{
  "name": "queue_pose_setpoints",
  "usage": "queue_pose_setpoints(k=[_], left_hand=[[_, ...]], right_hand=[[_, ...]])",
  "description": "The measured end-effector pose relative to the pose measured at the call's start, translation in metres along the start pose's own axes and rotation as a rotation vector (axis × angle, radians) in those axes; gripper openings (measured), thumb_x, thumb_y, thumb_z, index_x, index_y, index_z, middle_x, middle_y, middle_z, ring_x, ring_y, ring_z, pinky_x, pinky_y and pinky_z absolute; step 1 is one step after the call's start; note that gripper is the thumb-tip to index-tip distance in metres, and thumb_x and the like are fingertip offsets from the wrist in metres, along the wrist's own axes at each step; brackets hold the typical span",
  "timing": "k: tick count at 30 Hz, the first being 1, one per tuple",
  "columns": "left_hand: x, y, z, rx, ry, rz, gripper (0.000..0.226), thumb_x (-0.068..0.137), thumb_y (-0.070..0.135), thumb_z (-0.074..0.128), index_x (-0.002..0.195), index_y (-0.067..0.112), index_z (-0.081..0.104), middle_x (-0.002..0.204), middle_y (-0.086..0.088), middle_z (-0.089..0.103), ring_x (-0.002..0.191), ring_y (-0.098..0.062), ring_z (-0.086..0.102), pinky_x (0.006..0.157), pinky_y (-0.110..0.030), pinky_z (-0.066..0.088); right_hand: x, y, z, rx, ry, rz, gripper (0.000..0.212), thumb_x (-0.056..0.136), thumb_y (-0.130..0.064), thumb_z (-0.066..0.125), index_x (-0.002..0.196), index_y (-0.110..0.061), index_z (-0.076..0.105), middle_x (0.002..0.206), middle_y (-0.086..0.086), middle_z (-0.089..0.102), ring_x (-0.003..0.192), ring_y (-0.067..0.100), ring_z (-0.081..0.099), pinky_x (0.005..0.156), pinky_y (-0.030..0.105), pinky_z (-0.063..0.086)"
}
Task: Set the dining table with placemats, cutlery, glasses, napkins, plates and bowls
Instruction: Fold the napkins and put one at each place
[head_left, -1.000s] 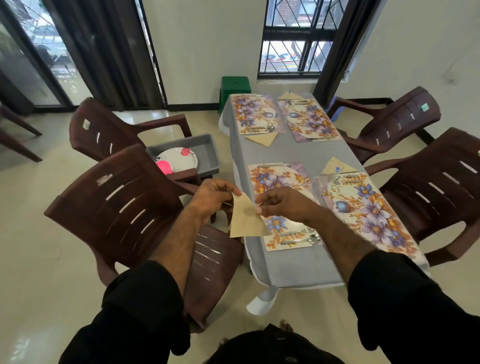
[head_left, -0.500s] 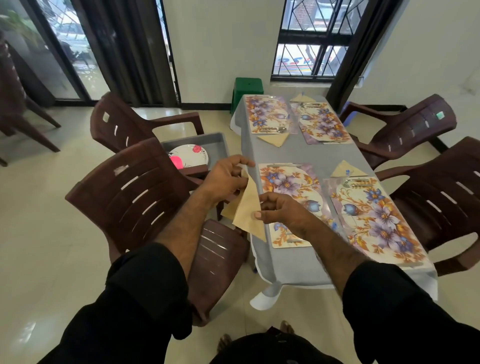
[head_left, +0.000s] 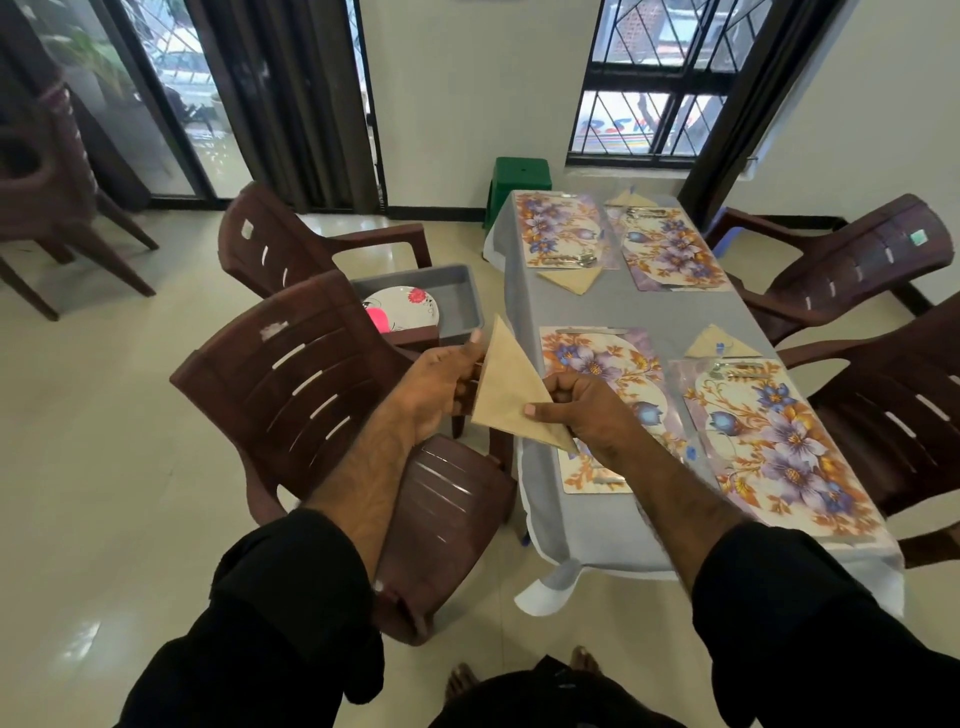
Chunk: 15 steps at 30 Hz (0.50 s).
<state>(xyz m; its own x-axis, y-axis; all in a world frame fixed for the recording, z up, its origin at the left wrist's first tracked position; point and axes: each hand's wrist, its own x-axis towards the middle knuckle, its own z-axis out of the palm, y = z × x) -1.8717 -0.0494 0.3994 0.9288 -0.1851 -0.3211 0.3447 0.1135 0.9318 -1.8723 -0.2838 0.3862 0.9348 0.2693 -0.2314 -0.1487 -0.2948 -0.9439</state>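
On chair seat: grey tub (head_left: 457, 299) holding floral plate (head_left: 402, 309).

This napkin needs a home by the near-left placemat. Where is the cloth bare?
Bare cloth runs across the table between the far placemats and the near-left placemat, and in a thin strip along the table's left edge. The near placemats nearly touch, so it is crowded there. Both hands hold the folded napkin.

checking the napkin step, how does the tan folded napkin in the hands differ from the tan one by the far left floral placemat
The held tan triangular napkin is pinched in the air by the left hand and right hand; the far tan napkin lies flat on the grey tablecloth. The held one stands tilted, point up; the far one points toward the camera. Both are triangular folds.
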Motion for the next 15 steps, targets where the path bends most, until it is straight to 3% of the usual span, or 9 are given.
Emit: queue_pose_setpoints(k=[4, 6, 10, 15], left_hand=[[0.0005, -0.0064, -0.0008, 0.113, 0.068, 0.064, 0.025, 0.092, 0.021, 0.081, 0.115, 0.013, 0.075, 0.112, -0.006, 0.08, 0.108, -0.029, 0.076, 0.081, -0.04, 0.065], [0.0005, -0.0061, 0.0004, 0.131, 0.101, 0.082, 0.022, 0.089, 0.011, 0.083, 0.109, 0.01, 0.075, 0.107, -0.006, 0.081, 0.102, -0.025, 0.078, 0.074, -0.033, 0.063], [-0.0024, -0.0069, -0.0013, 0.122, 0.102, 0.098, 0.022, 0.088, 0.006, 0.082, 0.109, 0.005, 0.074, 0.101, -0.008, 0.082, 0.093, -0.023, 0.079, 0.07, -0.031, 0.062], [-0.0067, -0.0105, -0.0038, 0.088, 0.113, 0.068, 0.023, 0.09, 0.007, 0.081, 0.112, 0.009, 0.073, 0.105, -0.004, 0.081, 0.1, -0.02, 0.079, 0.074, -0.034, 0.064]], right_hand=[[0.001, 0.0027, 0.0052, -0.118, -0.009, -0.016, 0.033, 0.082, -0.026, 0.089, 0.108, -0.013, 0.075, 0.106, 0.0, 0.076, 0.097, 0.019, 0.072, 0.085, 0.03, 0.06], [0.0006, 0.0004, 0.006, -0.143, -0.008, -0.003, 0.03, 0.087, -0.03, 0.084, 0.109, -0.013, 0.074, 0.106, -0.001, 0.074, 0.097, 0.018, 0.071, 0.083, 0.027, 0.059], [-0.0015, -0.0069, 0.0044, -0.116, 0.042, 0.01, 0.017, 0.097, -0.031, 0.072, 0.102, -0.015, 0.074, 0.095, -0.005, 0.069, 0.089, 0.016, 0.066, 0.068, 0.013, 0.053], [0.0017, -0.0065, -0.0004, -0.185, 0.123, -0.006, 0.015, 0.093, -0.036, 0.078, 0.099, -0.022, 0.08, 0.1, -0.005, 0.073, 0.097, 0.02, 0.067, 0.084, 0.033, 0.056]])
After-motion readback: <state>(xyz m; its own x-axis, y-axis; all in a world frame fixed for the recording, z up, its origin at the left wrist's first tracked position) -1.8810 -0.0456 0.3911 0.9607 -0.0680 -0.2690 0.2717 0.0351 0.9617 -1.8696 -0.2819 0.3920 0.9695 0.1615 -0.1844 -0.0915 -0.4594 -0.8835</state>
